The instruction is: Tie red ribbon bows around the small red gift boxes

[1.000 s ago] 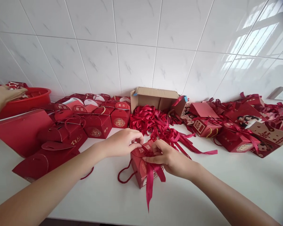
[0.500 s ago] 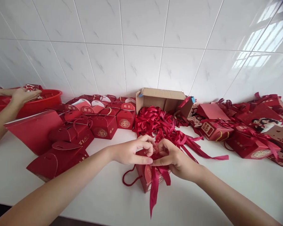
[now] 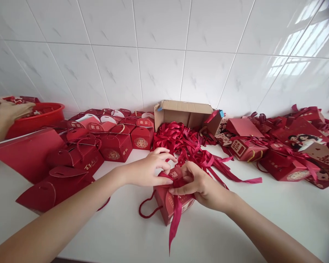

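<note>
A small red gift box (image 3: pixel 162 204) with a twisted cord handle (image 3: pixel 142 214) sits on the white table between my hands. Across its top runs a dark red ribbon (image 3: pixel 176 219), one tail hanging down the near side. My left hand (image 3: pixel 144 171) holds the ribbon between thumb and forefinger at the top of the box, its other fingers loosely spread. From the right, my right hand (image 3: pixel 205 186) pinches the ribbon with thumb and curled forefinger. The fingers partly cover the ribbon's crossing.
Behind the box, red ribbons (image 3: pixel 178 140) spill from a cardboard box (image 3: pixel 188 106). Several red gift boxes (image 3: pixel 116 148) stand left; ribboned ones (image 3: pixel 287 166) are on the right. At far left another person's hands (image 3: pixel 13 109) are over a red basin (image 3: pixel 50 113). A tiled wall (image 3: pixel 159 73) rises behind.
My left hand's fingers have spread and lifted a little, and the two thumbs have moved slightly apart. A short ribbon tail on the box's right has been drawn up. The view has shifted slightly.
</note>
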Demonstrator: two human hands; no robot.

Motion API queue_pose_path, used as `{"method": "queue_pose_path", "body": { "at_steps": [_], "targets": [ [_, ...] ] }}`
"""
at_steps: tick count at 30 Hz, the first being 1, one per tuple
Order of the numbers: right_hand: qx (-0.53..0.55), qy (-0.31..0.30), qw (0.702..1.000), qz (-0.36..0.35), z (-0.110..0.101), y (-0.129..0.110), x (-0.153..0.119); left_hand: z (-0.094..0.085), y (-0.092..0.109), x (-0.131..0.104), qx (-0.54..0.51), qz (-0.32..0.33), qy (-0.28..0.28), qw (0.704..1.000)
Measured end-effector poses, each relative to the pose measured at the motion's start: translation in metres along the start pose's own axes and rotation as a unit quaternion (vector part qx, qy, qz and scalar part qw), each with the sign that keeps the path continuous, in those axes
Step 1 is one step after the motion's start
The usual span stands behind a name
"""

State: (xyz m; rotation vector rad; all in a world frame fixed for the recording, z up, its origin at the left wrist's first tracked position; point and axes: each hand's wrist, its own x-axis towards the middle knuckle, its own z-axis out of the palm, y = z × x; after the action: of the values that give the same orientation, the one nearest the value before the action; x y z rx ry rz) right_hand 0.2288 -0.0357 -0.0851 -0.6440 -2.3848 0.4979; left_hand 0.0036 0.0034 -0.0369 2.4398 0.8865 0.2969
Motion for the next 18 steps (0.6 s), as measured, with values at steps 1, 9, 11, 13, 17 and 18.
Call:
{"method": "queue_pose_path", "body": {
  "at_steps": [1, 9, 11, 13, 17, 18],
  "targets": [
    [0.004, 0.003, 1.0, 0.0, 0.0, 0.0, -0.001, 0.001, 0.0, 0.0, -0.031, -0.005, 0.005, 1.0],
    [0.027, 0.034, 0.999, -0.025, -0.004, 0.008, -0.004, 0.016, 0.003, -0.001, -0.162, -0.022, 0.067, 0.984],
    [0.028, 0.058, 0.998, -0.012, -0.008, 0.007, -0.002, 0.022, 0.005, -0.001, -0.185, -0.021, 0.093, 0.978],
    [0.04, 0.079, 0.996, 0.023, -0.013, 0.005, 0.001, 0.027, 0.007, -0.001, -0.208, -0.013, 0.1, 0.973],
    [0.079, 0.057, 0.994, 0.052, -0.021, 0.001, 0.004, 0.035, 0.012, -0.001, -0.234, -0.007, 0.101, 0.967],
    [0.082, 0.047, 0.994, 0.054, -0.022, 0.001, 0.004, 0.036, 0.012, -0.002, -0.234, -0.009, 0.106, 0.966]
  ]
}}
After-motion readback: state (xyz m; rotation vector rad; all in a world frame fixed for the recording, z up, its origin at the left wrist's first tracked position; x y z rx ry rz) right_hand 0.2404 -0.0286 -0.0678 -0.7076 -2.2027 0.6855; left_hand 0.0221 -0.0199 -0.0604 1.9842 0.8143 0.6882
